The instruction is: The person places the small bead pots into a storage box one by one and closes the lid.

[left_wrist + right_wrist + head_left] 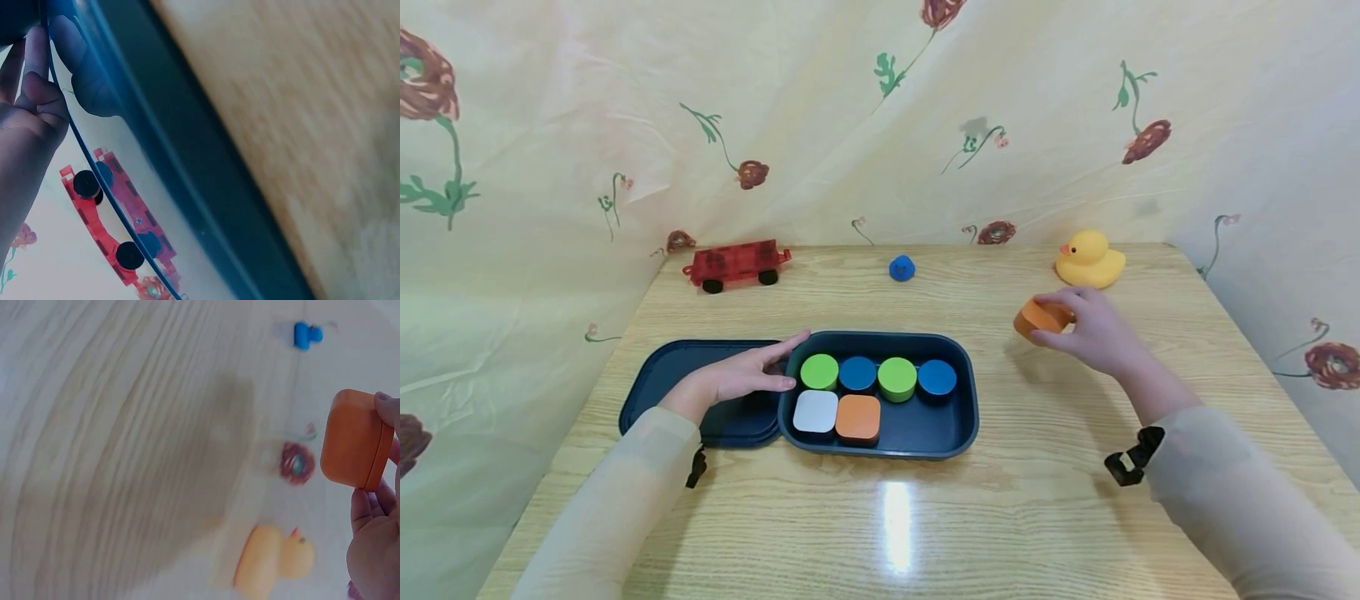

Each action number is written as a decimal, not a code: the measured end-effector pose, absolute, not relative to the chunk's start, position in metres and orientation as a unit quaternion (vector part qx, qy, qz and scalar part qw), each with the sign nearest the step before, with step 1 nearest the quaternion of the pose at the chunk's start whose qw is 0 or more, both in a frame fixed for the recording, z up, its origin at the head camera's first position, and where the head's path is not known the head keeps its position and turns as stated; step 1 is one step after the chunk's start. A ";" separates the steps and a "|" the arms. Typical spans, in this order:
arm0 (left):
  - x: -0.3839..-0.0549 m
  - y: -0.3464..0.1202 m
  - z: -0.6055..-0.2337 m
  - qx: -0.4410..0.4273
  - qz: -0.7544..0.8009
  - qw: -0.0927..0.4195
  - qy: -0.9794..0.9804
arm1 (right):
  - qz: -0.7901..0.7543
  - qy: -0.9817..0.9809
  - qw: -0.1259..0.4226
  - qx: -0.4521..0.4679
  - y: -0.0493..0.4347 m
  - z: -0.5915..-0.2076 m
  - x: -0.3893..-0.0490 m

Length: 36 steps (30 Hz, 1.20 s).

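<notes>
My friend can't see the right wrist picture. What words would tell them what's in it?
A right hand holds an orange block with rounded corners above a wood-grained table. Beyond it, turned sideways, are a yellow toy duck and a small blue toy.

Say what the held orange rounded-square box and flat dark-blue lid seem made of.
Orange rounded-square box: perhaps plastic or painted metal, satin; even colour, soft shading. Flat dark-blue lid: probably plastic, glossy; it mirrors the red plastic toy wagon in the left wrist view.

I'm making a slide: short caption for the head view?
Right hand holds an orange block, left hand at the rim of a tray with six blocks.
</notes>
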State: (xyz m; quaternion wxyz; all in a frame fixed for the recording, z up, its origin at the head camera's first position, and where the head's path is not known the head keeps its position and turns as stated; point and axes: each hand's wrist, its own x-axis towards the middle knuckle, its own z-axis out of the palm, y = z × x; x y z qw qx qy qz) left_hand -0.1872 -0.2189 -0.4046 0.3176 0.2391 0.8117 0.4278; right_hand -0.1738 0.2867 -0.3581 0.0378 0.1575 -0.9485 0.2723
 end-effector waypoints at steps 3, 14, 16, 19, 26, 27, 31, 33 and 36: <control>-0.187 -0.219 -0.405 0.241 0.426 0.316 0.813 | 0.277 -0.945 0.036 0.170 0.275 -0.356 -0.174; -0.186 -0.218 -0.404 0.241 0.427 0.317 0.812 | 0.271 -0.921 0.060 0.274 0.234 -0.347 -0.163; -0.187 -0.219 -0.404 0.241 0.427 0.316 0.812 | 0.270 -0.915 0.058 0.294 0.224 -0.344 -0.160; -0.187 -0.219 -0.404 0.241 0.427 0.316 0.812 | 0.265 -0.908 0.053 0.320 0.211 -0.340 -0.155; -0.187 -0.219 -0.404 0.244 0.421 0.315 0.814 | 0.274 -0.893 0.018 0.357 0.186 -0.339 -0.144; -0.187 -0.219 -0.405 0.245 0.421 0.315 0.814 | 0.278 -0.890 0.011 0.361 0.184 -0.339 -0.142; -0.187 -0.219 -0.405 0.248 0.420 0.312 0.816 | 0.279 -0.883 -0.008 0.377 0.174 -0.344 -0.138; -0.187 -0.219 -0.405 0.249 0.418 0.310 0.817 | 0.275 -0.878 -0.014 0.391 0.170 -0.348 -0.136; -0.187 -0.219 -0.404 0.249 0.418 0.309 0.817 | 0.269 -0.869 -0.024 0.415 0.164 -0.353 -0.134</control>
